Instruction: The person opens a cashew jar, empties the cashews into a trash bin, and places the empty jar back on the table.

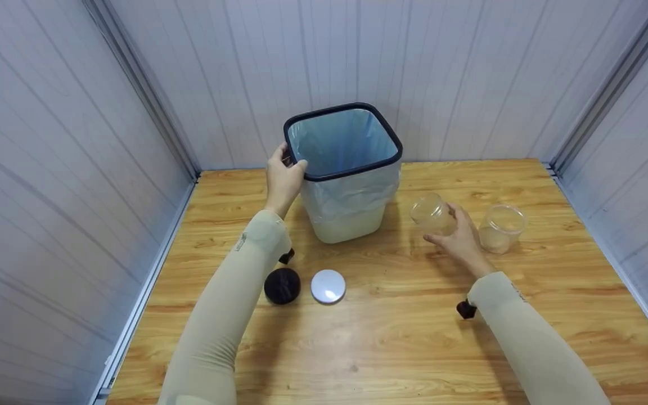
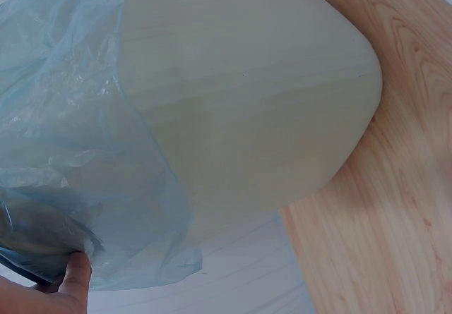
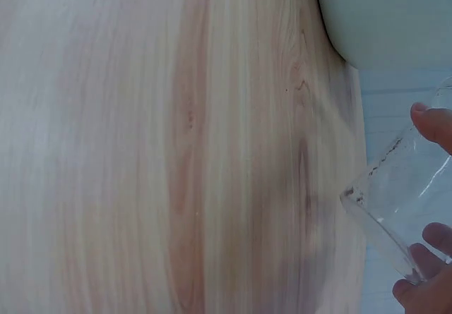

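My left hand (image 1: 284,181) grips the black rim (image 1: 358,171) of a trash can (image 1: 349,229) at its left side. A pale bluish plastic liner (image 2: 85,137) folds over the can's outside, and the thumb presses on it in the left wrist view. To the right of the can, my right hand (image 1: 461,239) holds a clear plastic jar (image 1: 432,212), tilted toward the can, thumb on one side and fingers on the other. Small dark specks mark the jar's bottom edge in the right wrist view. Just right of that hand a second clear jar (image 1: 502,228) stands upright without a lid.
A black lid (image 1: 282,286) and a white lid (image 1: 328,287) lie side by side on the wooden table (image 1: 380,349), in front of the can. Light panelled walls (image 1: 442,73) enclose the table at the back and on both sides.
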A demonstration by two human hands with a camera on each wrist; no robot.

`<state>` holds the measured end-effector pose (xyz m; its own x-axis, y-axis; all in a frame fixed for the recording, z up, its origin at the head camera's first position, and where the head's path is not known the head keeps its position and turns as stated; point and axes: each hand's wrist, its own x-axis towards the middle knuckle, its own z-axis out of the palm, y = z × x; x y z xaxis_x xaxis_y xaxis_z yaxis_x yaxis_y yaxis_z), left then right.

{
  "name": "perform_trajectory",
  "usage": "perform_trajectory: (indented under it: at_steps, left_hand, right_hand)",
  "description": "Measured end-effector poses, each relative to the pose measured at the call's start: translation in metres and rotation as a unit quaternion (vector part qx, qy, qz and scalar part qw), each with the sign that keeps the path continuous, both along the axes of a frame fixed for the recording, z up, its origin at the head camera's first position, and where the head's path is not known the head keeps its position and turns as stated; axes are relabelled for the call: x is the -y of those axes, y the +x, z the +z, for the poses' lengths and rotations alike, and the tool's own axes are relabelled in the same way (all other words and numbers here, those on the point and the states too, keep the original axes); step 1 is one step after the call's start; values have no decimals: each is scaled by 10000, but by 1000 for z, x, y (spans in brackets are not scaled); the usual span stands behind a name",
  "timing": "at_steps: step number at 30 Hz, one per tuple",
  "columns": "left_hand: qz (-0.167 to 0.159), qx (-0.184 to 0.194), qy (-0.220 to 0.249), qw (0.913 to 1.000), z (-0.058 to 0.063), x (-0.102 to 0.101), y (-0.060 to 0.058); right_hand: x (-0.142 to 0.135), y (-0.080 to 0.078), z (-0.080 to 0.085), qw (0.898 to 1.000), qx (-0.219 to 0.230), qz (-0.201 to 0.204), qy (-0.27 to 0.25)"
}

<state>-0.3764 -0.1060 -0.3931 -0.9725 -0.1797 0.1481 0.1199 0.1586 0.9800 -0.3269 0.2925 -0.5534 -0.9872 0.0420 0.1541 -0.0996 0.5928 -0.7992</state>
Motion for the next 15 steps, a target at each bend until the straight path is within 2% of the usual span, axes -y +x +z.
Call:
perform_trajectory:
  at_steps: [9,15]
  left_hand:
    - [0,5,-14,10000,0,1,0]
    - [22,66,-11,10000,-1,2,-1]
  right_hand:
    - [1,3,-8,9983,290,259,-443]
    - [2,5,-8,9983,517,172,-211]
